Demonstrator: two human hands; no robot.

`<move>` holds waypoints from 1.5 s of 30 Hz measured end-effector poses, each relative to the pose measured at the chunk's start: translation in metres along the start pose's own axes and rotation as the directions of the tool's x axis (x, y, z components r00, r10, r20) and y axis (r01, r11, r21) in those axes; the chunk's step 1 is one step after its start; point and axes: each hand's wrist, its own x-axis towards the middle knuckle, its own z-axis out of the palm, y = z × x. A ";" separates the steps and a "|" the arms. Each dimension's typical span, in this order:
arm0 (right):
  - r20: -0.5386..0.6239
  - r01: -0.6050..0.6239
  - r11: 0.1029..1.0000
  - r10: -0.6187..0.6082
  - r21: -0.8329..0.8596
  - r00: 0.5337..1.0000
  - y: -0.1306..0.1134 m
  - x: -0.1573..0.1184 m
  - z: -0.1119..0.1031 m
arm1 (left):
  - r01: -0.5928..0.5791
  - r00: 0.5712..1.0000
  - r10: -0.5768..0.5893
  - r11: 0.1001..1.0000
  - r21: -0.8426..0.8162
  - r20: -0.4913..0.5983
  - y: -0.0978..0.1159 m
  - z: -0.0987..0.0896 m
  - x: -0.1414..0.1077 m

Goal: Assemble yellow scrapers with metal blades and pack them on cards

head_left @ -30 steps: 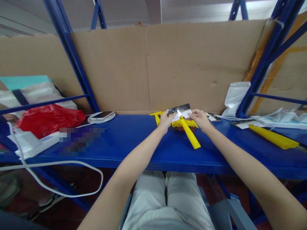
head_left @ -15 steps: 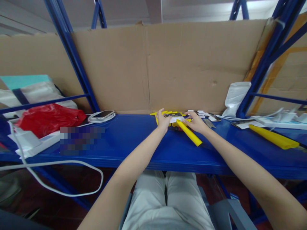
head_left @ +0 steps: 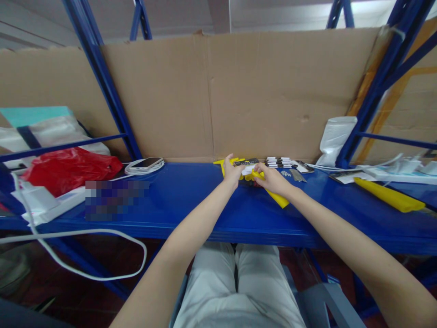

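Observation:
My left hand (head_left: pixel 232 172) is at the back middle of the blue shelf, its fingers curled at the left edge of a black-and-white card (head_left: pixel 248 169). My right hand (head_left: pixel 273 180) is closed over the upper part of a long yellow strip-like piece (head_left: pixel 280 200), whose lower end sticks out toward me beneath the wrist. More yellow pieces (head_left: pixel 218 162) lie behind and under the card. Fingers and card overlap, so the exact contact of the left fingertips is hard to see.
Right of my hands are a stack of folded white-and-black cards (head_left: pixel 278 162) and a small grey packet (head_left: pixel 297 175). Another yellow piece (head_left: pixel 389 196) lies farther right. At left are a phone (head_left: pixel 148 162) on a coiled cable, a red bag (head_left: pixel 73 168) and a power strip (head_left: pixel 64 205). Cardboard (head_left: pixel 266 95) stands behind.
My right hand has moved left and closed over the yellow strip, covering its upper part. The card stack to the right shows more fully. My left hand has barely moved.

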 end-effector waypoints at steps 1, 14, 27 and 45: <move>0.013 0.017 0.999 -0.017 -0.032 1.000 0.000 0.000 -0.001 | -0.008 1.000 0.008 1.000 0.007 -0.005 0.001 0.000 -0.001; 0.053 -0.039 0.937 0.062 -0.348 0.997 0.020 0.002 -0.046 | 0.102 0.994 -0.104 0.989 -0.111 -0.017 0.025 0.010 -0.025; 0.092 -0.431 0.551 0.685 -0.714 0.723 0.141 -0.073 -0.150 | 0.150 0.988 -0.152 0.987 -0.063 -0.022 0.026 0.010 -0.026; 0.218 -0.380 0.520 0.764 -0.765 0.607 0.176 -0.093 -0.139 | 0.203 0.979 -0.204 0.976 -0.080 0.000 0.038 0.012 -0.036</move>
